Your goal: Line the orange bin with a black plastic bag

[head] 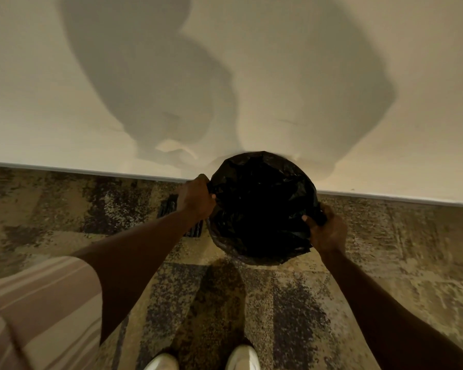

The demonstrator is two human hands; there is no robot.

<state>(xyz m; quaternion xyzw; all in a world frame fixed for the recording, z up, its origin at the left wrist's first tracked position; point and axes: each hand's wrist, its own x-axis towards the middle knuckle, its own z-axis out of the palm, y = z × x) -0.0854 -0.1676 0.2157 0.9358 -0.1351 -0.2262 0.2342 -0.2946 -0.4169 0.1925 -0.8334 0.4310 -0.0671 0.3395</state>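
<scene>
The black plastic bag (262,206) is gripped at 2 points on its rim. On the near-right side of the bag, plastic is pinched by the right hand (328,231), the thumb laid over the edge toward the dark opening and the fingers curled beneath. On the left side of the bag, a fold of the rim is clamped by the left hand (195,197), the thumb tip pressed against the plastic and the fingers closed around it. The bag is seen spread wide in a round shape, its mouth open upward and its film creased and glossy. The orange bin is covered entirely by the bag, so none of its surface can be made out. Beyond the bag, a pale wall (64,89) is met by a light baseboard (91,170), and 2 broad shadows are cast on the wall above the bag. Just left of the bag, behind the left wrist, a dark ridged object (169,206) is partly hidden. The bag is stood on mottled brown carpet (385,263). Nearer than the bag, 2 white shoes (242,357) are visible at the bottom edge, and a striped sleeve (38,303) is seen at the lower left.
</scene>
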